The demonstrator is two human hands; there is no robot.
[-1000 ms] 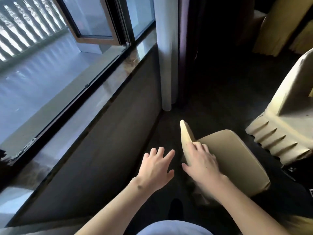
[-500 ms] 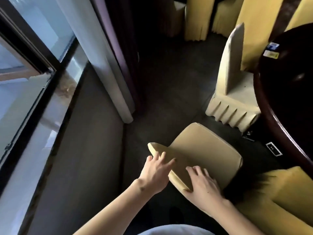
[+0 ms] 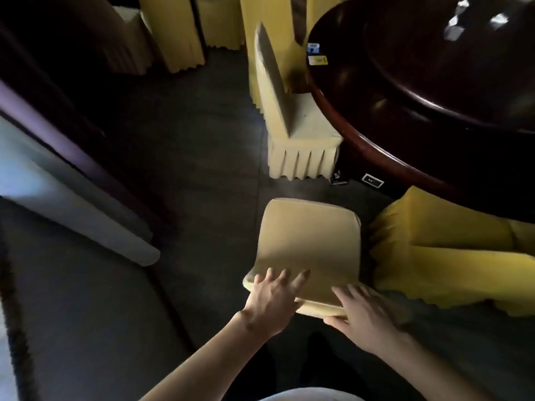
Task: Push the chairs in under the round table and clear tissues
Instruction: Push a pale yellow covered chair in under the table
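Observation:
A tan-covered chair (image 3: 309, 244) stands just in front of me, its backrest facing the dark round table (image 3: 373, 157) at the upper right. My left hand (image 3: 272, 299) lies on the backrest's top edge with its fingers spread flat. My right hand (image 3: 364, 316) grips the same edge further right, fingers over the top and thumb on the near side. A small blue and yellow packet (image 3: 317, 57) lies near the table's rim. Blurred white patches (image 3: 460, 15) show on the tabletop; I cannot tell whether they are tissues.
A pale chair with a pleated skirt (image 3: 298, 131) sits partly under the table beyond mine. A bright yellow chair (image 3: 440, 256) stands at the right, under the rim. More covered chairs (image 3: 173, 33) line the back. A wall and a white curtain (image 3: 86, 215) close off the left.
The view has swung right, from the window to the table. My left hand has come to rest on the backrest, and the chair has turned to face the table.

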